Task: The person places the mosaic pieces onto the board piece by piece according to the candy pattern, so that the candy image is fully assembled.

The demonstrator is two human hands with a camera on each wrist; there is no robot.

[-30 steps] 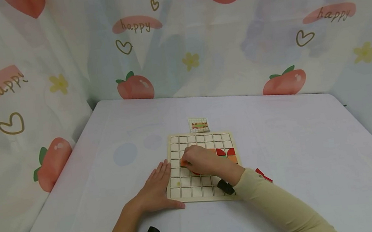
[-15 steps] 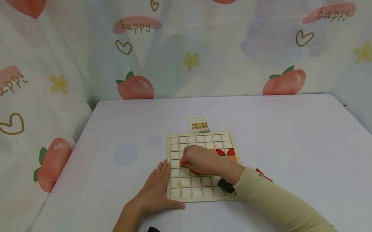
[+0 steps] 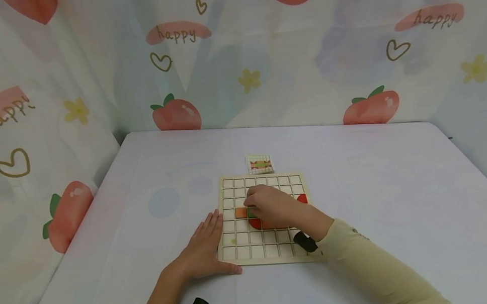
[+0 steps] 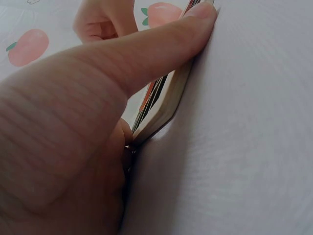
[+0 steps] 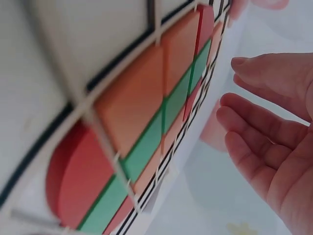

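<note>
A wooden grid board (image 3: 257, 251) lies on the table, with red, orange and green tiles in its middle cells. My left hand (image 3: 201, 252) rests flat beside the board's left edge, its thumb along the front corner. Over the tiles hovers my right hand (image 3: 273, 206), and in the right wrist view its thumb and fingers are apart with nothing between them. An orange tile (image 3: 241, 213) shows left of it, beside a green tile (image 3: 251, 213). Just below sits a rounded red tile (image 3: 255, 224). The right hand hides several other tiles.
A small pattern card (image 3: 260, 164) lies behind the board. The white tabletop (image 3: 378, 171) reaches out on both sides. A printed curtain (image 3: 269, 67) hangs along the back and sides.
My right hand has let go and shifted to the right and slightly back, uncovering the orange and green tiles. Its sleeve now hides the red pieces right of the board. The left hand stays put.
</note>
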